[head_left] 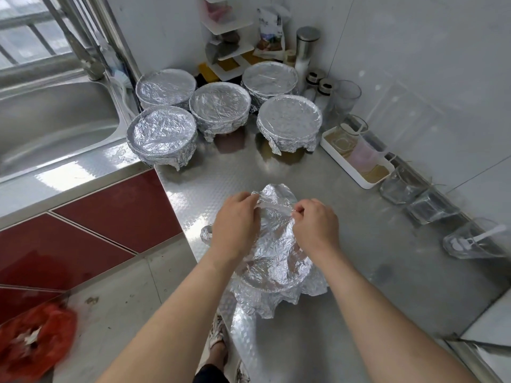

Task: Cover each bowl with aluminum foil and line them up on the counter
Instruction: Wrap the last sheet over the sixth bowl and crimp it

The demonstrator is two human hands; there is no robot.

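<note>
On the steel counter [359,286], near edge: foil sheet [276,252] draped over bowl no. 6. The bowl itself is hidden; only a round ridge under the foil shows its rim.

My left hand [235,222] has its fingers curled onto the sheet's far edge. My right hand [316,228] pinches the same edge between thumb and fingertips. Both hold foil, nothing else.

Status: 5 wrapped bowls [219,106] stand at the back of the counter, between the sink [55,114] and the white tray [359,181]. Their tops are smooth and their skirts crimped under the rims. They sit in a cluster of 2 loose rows, some touching.

Judged left to do:
- The far edge of sheet 6 stands up uncrimped; the near skirt flares loose.
- Bowl 6 must join the others.
- The group may want straightening into a line.

Writing: a printed bag [269,31] on the corner shelf carries text, too small to read. No other labels legible.
</note>
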